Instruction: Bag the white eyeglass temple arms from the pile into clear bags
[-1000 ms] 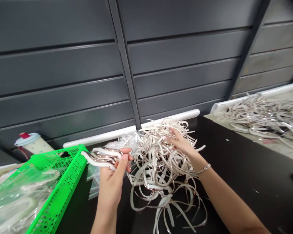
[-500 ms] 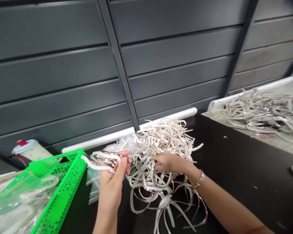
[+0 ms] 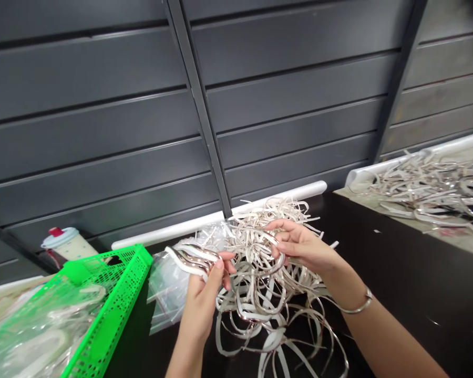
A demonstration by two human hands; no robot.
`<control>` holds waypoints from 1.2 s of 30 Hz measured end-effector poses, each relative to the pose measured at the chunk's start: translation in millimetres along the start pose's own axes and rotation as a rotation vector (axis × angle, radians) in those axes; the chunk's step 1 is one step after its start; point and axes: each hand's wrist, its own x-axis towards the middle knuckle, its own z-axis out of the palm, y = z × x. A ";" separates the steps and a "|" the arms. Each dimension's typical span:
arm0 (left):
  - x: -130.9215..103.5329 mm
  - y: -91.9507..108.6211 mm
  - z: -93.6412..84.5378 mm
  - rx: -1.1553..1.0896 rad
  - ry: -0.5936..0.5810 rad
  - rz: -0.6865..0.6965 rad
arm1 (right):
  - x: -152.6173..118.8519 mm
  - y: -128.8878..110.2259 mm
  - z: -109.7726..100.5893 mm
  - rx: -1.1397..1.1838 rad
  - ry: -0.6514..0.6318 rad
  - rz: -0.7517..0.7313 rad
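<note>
My left hand is closed around a small bundle of wavy strips, shiny metallic on one face and white along the edge. They point up and left, over some clear plastic bags. My right hand pinches a curved shiny strip between thumb and fingers, just above the pile. Beneath both hands lies a tangled heap of similar curved strips, white and metallic, on the black table. A bracelet circles my right wrist.
At the left stands a green plastic basket with bagged strips inside. Behind it is a cup with a pale blue lid. A white tube runs along the grey panel wall. Another strip pile lies far right.
My right hand has come up out of the heap with a curved strip in its fingers. My left hand has shifted right in view, still holding its bundle; the view has tilted slightly.
</note>
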 end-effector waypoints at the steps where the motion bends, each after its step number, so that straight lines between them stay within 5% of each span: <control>1: -0.4 -0.4 1.1 0.011 -0.020 -0.027 | -1.1 -0.3 3.8 0.055 -0.039 0.001; 9: -10.7 -1.9 11.2 0.055 -0.224 -0.097 | 0.3 13.5 33.9 0.222 -0.271 -0.040; 15: -7.0 -12.7 2.4 0.256 -0.426 -0.086 | -0.8 13.8 44.3 -0.015 -0.138 -0.042; 20: -5.0 -16.4 1.0 0.259 -0.427 -0.064 | -0.9 16.4 46.4 -0.269 -0.050 -0.045; 29: -6.5 -16.9 1.3 0.162 -0.512 -0.236 | 0.6 23.6 48.5 -0.250 -0.034 -0.097; 36: -4.5 -14.6 7.7 -0.152 -0.317 -0.373 | -1.3 15.9 49.8 -0.131 0.008 -0.128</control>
